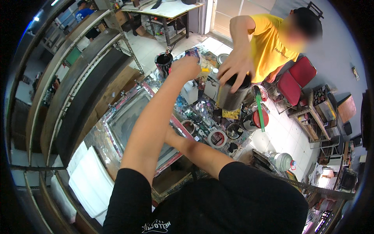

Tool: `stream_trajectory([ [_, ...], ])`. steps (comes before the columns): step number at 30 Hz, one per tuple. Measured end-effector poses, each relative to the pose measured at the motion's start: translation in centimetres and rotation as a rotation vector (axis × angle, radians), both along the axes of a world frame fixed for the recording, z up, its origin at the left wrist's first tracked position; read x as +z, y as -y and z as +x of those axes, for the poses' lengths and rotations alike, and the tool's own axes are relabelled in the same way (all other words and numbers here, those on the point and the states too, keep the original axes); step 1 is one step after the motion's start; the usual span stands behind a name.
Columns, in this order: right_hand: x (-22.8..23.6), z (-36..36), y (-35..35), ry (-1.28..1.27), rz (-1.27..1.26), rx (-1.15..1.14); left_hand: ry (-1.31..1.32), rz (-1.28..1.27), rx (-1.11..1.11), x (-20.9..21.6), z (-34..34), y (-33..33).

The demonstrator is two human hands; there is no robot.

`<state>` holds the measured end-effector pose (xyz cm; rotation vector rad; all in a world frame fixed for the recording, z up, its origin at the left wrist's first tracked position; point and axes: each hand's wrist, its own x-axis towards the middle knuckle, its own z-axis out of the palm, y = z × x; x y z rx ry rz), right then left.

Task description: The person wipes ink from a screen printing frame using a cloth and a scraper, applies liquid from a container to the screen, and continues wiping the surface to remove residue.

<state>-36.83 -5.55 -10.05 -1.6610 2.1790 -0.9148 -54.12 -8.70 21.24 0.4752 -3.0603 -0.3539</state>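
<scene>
My left arm reaches far across a paint-stained worktable (pixel 183 102). At its end my left hand (pixel 186 68) is closed, near a black paint can (pixel 163 61) with dark contents. What the fingers hold, if anything, I cannot make out. My right forearm crosses beneath the left one, over a framed printing screen (pixel 130 126) with a grey mesh. The left forearm hides my right hand and its fingers. Across the table, a person in a yellow shirt grips a large dark can (pixel 230 95) by its rim from above.
Rolls of tape (pixel 217 138) and a red-lidded can (pixel 260 118) with a green stick (pixel 259 107) stand at the table's right. White sheets (pixel 91 181) lie at the lower left. Metal shelving (pixel 78 84) rises at left. A red chair (pixel 290 87) and a water jug (pixel 281 161) stand right.
</scene>
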Motion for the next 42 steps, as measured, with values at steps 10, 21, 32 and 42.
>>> stream_trajectory([
  [10, 8.0, -2.1, -3.0, -0.253, 0.343, 0.243, -0.287, 0.788, 0.547, -11.4, 38.3, -12.4],
  [21, 5.7, -2.5, -3.7, -0.286, 0.242, 0.290, -0.326, 1.258, 1.305, -28.6, 53.0, -20.1],
  [32, 5.9, -3.2, -1.2, -0.380, 0.304, 0.262, -0.243, 1.401, 1.318, -28.3, 52.4, -17.5],
  [42, 6.1, -4.3, -0.2, -0.339, 0.191, 0.290, -0.176, 1.401, 1.323, -31.1, 53.1, -17.0],
])
